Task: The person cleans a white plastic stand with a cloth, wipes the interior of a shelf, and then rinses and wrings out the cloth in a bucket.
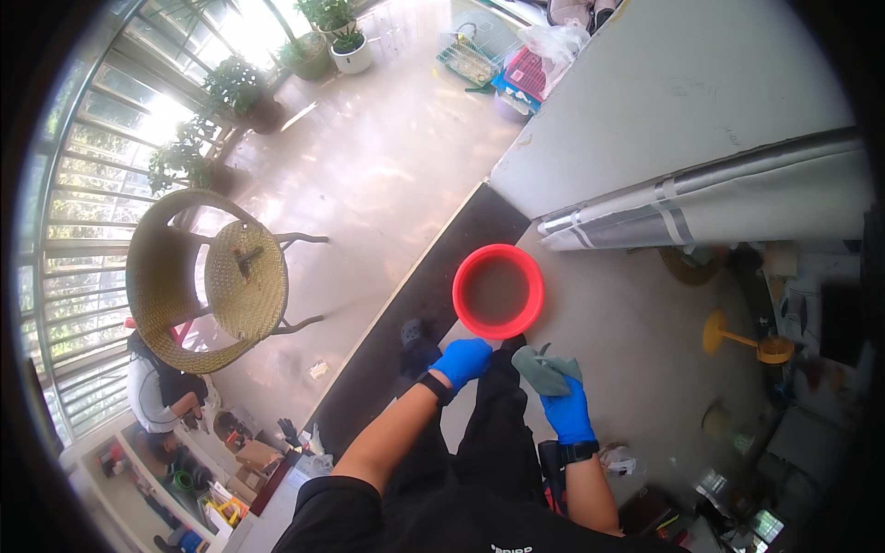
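A red plastic basin (462,297) holds murky brownish water and stands partly on the dark threshold strip, in front of my feet. My left hand (464,362), in a blue glove, is curled into a fist just below the basin's near rim. No object shows in it. My right hand (567,411), also gloved in blue, grips a grey-green cloth (546,370) that hangs bunched to the right of my leg. A grey clog (412,333) is on my left foot beside the basin.
A wicker chair (245,290) with a tool on its seat stands left. Potted plants (238,86) line the barred window. A wire cage (470,59) sits ahead, by the white wall (664,104) and curtain (622,214). Another person (155,390) is at lower left near cluttered shelves (148,477).
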The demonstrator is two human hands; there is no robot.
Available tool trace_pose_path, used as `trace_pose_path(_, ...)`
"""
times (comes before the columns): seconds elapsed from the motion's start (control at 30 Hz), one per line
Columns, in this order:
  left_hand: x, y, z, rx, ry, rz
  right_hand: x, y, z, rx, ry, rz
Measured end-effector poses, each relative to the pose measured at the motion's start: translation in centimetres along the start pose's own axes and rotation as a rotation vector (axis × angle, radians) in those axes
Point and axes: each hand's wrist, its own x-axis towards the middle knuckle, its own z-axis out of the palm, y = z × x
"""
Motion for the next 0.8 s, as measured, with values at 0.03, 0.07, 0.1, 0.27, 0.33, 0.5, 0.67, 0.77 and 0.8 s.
trace_pose_path(0.03, 0.3, -1.0, 0.4, -0.017, 0.06, 0.024, 0.5, 0.8, 0.3, 0.047, 0.056, 0.026)
trace_pose_path(0.07, 0.9, -1.2, -0.1, -0.024, 0.014, 0.011, 1.2, 1.5, -0.3, 0.059, 0.032, 0.003)
trace_pose_path(0.1, 1.4, -1.8, -0.4, -0.026, 0.001, 0.022, 1.5, 1.9, 0.5, 0.068, 0.045, -0.005)
trace_pose_path(0.27, 3.4, -6.3, 3.7, -0.467, 0.058, -0.154, 4.9, 2.8, 1.8, 0.029, 0.141, 0.019)
trace_pose_path(0.33, 4.8, -7.2, 5.3, -1.072, 0.013, -0.323, 8.1, 3.2, 0.1, -0.008, 0.197, 0.013)
trace_pose_path(0.5, 9.4, -12.4, 12.0, -1.335, -0.015, -0.683, 19.6, 6.6, -4.0, -0.148, 0.11, -0.114)
trace_pose_path(0.67, 14.6, -17.8, 19.7, -1.045, -0.055, -0.551, 31.9, 11.0, -13.0, 0.009, -0.009, -0.047)
trace_pose_path(0.77, 17.2, -20.8, 23.2, -1.027, -0.021, -0.465, 37.1, 13.2, -16.5, -0.207, 0.005, -0.048)
trace_pose_path(0.8, 17.7, -21.7, 23.7, -1.076, -0.05, -0.457, 38.8, 14.0, -18.0, -0.2, -0.009, -0.057)
